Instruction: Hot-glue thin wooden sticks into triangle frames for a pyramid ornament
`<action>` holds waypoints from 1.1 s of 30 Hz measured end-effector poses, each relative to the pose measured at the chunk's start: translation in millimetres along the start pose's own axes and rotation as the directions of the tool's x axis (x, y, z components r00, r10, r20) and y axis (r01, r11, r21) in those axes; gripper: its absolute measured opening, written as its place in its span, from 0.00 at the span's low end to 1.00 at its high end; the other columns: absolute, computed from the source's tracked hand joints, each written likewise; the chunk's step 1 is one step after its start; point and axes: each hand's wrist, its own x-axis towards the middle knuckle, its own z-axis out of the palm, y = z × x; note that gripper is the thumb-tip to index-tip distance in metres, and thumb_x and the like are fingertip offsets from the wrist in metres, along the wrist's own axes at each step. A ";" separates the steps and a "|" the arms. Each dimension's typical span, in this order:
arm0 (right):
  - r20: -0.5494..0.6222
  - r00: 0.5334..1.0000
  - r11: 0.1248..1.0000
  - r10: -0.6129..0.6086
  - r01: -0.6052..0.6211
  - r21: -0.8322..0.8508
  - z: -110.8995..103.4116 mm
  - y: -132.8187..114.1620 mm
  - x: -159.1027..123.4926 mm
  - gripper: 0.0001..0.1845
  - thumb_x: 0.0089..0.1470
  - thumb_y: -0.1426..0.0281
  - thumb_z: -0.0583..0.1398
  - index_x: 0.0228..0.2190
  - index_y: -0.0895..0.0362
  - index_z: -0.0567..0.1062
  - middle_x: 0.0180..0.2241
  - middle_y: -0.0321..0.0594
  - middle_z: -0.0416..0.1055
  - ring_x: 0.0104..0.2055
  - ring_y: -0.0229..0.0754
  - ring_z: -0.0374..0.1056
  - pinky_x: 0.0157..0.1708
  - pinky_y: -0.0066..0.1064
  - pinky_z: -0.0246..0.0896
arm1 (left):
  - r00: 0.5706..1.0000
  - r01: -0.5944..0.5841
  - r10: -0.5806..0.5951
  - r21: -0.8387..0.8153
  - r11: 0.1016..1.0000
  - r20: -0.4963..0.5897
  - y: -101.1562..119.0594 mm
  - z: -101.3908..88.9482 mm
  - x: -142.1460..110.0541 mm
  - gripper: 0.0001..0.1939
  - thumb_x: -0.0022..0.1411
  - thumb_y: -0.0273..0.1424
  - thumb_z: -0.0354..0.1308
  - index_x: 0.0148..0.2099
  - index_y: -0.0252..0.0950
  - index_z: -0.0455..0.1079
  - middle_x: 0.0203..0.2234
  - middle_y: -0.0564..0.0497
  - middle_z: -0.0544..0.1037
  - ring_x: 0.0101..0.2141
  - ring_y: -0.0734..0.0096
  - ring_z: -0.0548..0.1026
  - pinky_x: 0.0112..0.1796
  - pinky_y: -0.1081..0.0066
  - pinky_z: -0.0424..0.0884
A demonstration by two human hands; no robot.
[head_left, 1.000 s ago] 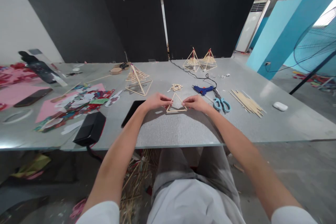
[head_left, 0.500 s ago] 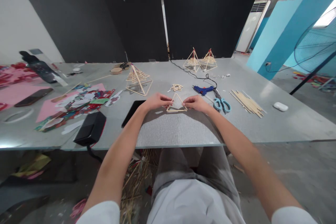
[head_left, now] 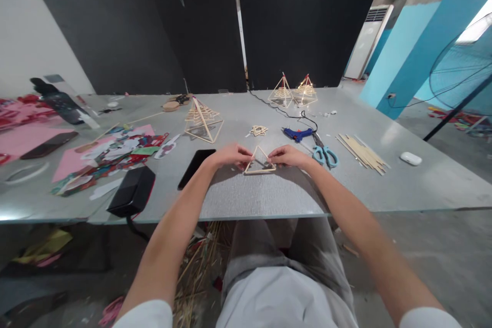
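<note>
A small triangle of wooden sticks [head_left: 260, 171] is held between my two hands, close over the table near its front edge. My left hand [head_left: 233, 156] pinches its left side between thumb and fingers. On the opposite side, my right hand [head_left: 287, 156] grips the right stick the same way. Just beyond the triangle lies a small star made of sticks [head_left: 259, 130]. A blue glue gun [head_left: 298, 134] and scissors with light blue handles [head_left: 325, 156] rest to the right of it.
A stick pyramid [head_left: 203, 122] stands behind my left hand; two smaller pyramids [head_left: 282, 92] stand at the back. Loose flat sticks [head_left: 361, 152] and a white case [head_left: 411, 158] lie right. Leftward are a phone [head_left: 196, 168], a black box [head_left: 132, 192] and paper scraps [head_left: 111, 156].
Both hands have brought the triangle slightly down towards the table's front edge, and it looks lower and flatter over the surface. The view has tipped a little upward.
</note>
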 end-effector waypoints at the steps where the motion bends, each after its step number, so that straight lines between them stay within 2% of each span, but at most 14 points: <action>1: 0.010 1.000 1.000 0.021 -0.021 0.002 0.3 0.9 0.9 0.22 0.49 0.55 0.76 0.42 0.56 0.88 0.25 0.36 0.76 0.25 0.37 0.64 0.22 0.28 0.50 | 1.000 0.012 -0.012 -0.001 1.000 0.020 -1.0 2.0 1.0 0.16 0.78 0.40 0.67 0.58 0.34 0.77 0.49 0.45 0.83 0.44 0.62 0.83 0.45 0.59 0.85; 5: 0.009 0.998 0.997 0.068 -0.068 0.022 1.8 0.9 1.9 0.26 0.47 0.60 0.78 0.47 0.57 0.87 0.24 0.36 0.78 0.26 0.39 0.69 0.21 0.27 0.54 | 0.998 0.048 -0.049 0.010 0.999 0.046 -3.6 7.3 4.3 0.17 0.78 0.41 0.67 0.58 0.34 0.77 0.49 0.45 0.82 0.43 0.62 0.83 0.44 0.59 0.84; 11: -0.008 0.998 0.997 0.062 -0.062 0.051 3.1 -2.7 -0.7 0.22 0.47 0.63 0.77 0.44 0.57 0.88 0.26 0.39 0.81 0.26 0.39 0.72 0.21 0.27 0.59 | 0.999 0.052 -0.052 0.009 0.999 0.014 -2.2 5.7 4.4 0.17 0.78 0.40 0.67 0.59 0.34 0.77 0.51 0.44 0.82 0.45 0.61 0.83 0.46 0.58 0.84; 15: -0.040 0.999 0.999 0.024 -0.023 0.045 4.9 -5.0 -2.2 0.20 0.51 0.62 0.75 0.44 0.57 0.87 0.24 0.37 0.79 0.25 0.38 0.71 0.21 0.27 0.59 | 0.999 0.036 -0.036 0.012 0.999 -0.022 0.2 3.4 1.7 0.18 0.78 0.41 0.66 0.60 0.34 0.76 0.52 0.44 0.82 0.47 0.59 0.83 0.48 0.56 0.84; 19: -0.063 0.997 0.999 -0.044 0.044 0.000 7.1 -7.8 -4.8 0.15 0.54 0.61 0.73 0.41 0.57 0.86 0.23 0.35 0.78 0.24 0.38 0.70 0.23 0.27 0.59 | 0.997 0.068 -0.067 0.053 0.996 -0.034 1.9 2.7 0.4 0.18 0.78 0.41 0.66 0.60 0.35 0.76 0.53 0.44 0.82 0.47 0.59 0.83 0.48 0.56 0.84; 25: -0.070 0.993 0.993 -0.095 0.089 -0.082 10.4 -3.7 -3.0 0.13 0.51 0.63 0.75 0.36 0.57 0.86 0.23 0.34 0.79 0.24 0.38 0.72 0.27 0.27 0.64 | 0.991 0.135 -0.133 0.132 0.982 -0.028 3.7 7.6 1.5 0.19 0.77 0.40 0.67 0.62 0.35 0.76 0.55 0.43 0.81 0.49 0.58 0.83 0.49 0.55 0.84; 30: -0.079 0.992 0.988 -0.101 0.091 -0.121 12.7 -0.1 0.4 0.17 0.53 0.56 0.76 0.36 0.57 0.85 0.25 0.36 0.81 0.23 0.38 0.72 0.26 0.28 0.65 | 0.979 0.201 -0.186 0.211 0.957 -0.088 9.0 12.5 2.5 0.20 0.77 0.41 0.67 0.63 0.35 0.76 0.56 0.42 0.81 0.50 0.57 0.83 0.50 0.54 0.84; 33: -0.178 0.975 0.980 -0.136 0.106 -0.167 11.2 -0.3 0.3 0.20 0.62 0.52 0.72 0.37 0.57 0.84 0.28 0.36 0.81 0.24 0.37 0.71 0.29 0.30 0.68 | 0.961 0.259 -0.218 0.273 0.926 -0.172 13.0 2.4 -4.0 0.21 0.78 0.42 0.66 0.64 0.35 0.75 0.57 0.42 0.81 0.51 0.56 0.83 0.51 0.53 0.84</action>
